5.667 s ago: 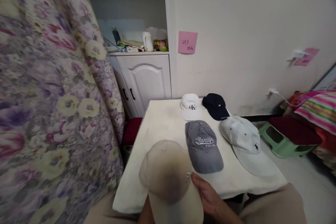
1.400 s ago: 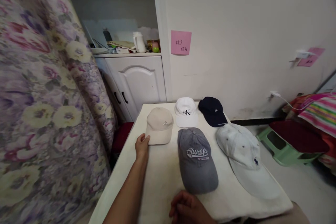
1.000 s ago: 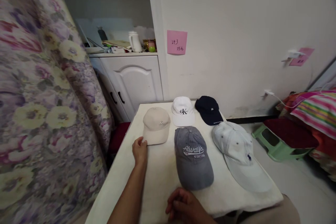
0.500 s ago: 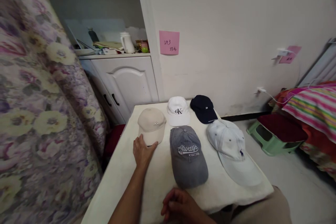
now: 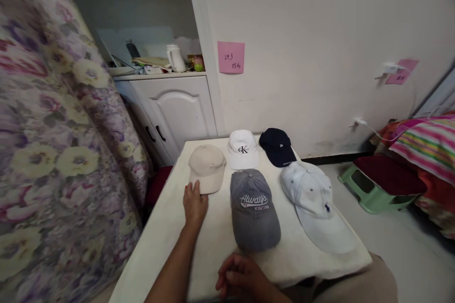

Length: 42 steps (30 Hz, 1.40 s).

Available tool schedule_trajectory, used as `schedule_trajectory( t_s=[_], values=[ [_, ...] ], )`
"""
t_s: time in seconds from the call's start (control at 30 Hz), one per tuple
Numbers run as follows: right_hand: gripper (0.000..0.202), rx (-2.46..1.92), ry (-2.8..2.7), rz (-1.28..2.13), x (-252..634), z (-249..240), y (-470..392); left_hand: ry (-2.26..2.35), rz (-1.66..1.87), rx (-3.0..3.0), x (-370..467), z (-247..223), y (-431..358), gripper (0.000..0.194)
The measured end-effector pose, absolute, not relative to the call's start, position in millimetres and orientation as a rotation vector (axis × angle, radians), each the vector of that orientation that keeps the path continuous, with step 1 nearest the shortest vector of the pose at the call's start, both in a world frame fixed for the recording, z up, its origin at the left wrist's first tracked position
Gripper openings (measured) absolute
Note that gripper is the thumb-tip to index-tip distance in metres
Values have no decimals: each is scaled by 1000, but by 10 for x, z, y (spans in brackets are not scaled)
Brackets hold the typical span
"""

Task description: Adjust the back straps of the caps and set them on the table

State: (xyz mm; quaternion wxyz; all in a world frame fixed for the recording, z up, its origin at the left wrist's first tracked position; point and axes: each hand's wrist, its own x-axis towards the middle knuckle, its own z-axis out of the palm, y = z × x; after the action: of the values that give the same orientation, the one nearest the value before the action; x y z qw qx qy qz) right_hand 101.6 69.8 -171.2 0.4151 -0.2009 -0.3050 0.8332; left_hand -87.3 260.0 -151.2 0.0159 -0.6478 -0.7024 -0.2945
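Observation:
At the front edge of a beige baseball cap [image 5: 206, 170], my left hand [image 5: 195, 206] lies with its fingertips at the brim and its fingers stretched out. My right hand [image 5: 239, 275] rests near the table's front edge, fingers loosely curled and a little apart, holding nothing. Just beyond it is a grey cap [image 5: 254, 220] with "Always" lettering, its brim facing me. Behind lie a white cap [image 5: 243, 149] marked CK and a navy cap [image 5: 277, 147]. To the right, a pale blue cap [image 5: 316, 203] with a small dark emblem points its brim at the near right corner.
The caps lie on a cream-covered table [image 5: 213, 241]. A floral curtain [image 5: 71, 151] hangs at the left, beside a white cabinet [image 5: 181, 113] with a jug [image 5: 176, 58] on top. A green stool [image 5: 369, 194] and a bed [image 5: 426, 147] are at the right.
My left thumb has come off the beige cap's brim and drawn in toward the hand. The right hand has stayed nearly still, and the caps lie as before.

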Motion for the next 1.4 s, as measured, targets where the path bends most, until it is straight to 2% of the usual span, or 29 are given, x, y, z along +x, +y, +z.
schedule_trajectory(
  t_s=[0.3,1.1,1.4],
  values=[
    [53,-474,-769,2106,973,-1767,726,-2277,-848,-1947,-812,-1478,2682,61],
    [49,-503,-760,2071,971,-1781,710,-2322,-634,-1834,-797,-1451,2562,57],
    [48,-528,-754,2048,957,-1792,709,-2280,-501,-1808,-784,-1489,2150,58]
  ],
)
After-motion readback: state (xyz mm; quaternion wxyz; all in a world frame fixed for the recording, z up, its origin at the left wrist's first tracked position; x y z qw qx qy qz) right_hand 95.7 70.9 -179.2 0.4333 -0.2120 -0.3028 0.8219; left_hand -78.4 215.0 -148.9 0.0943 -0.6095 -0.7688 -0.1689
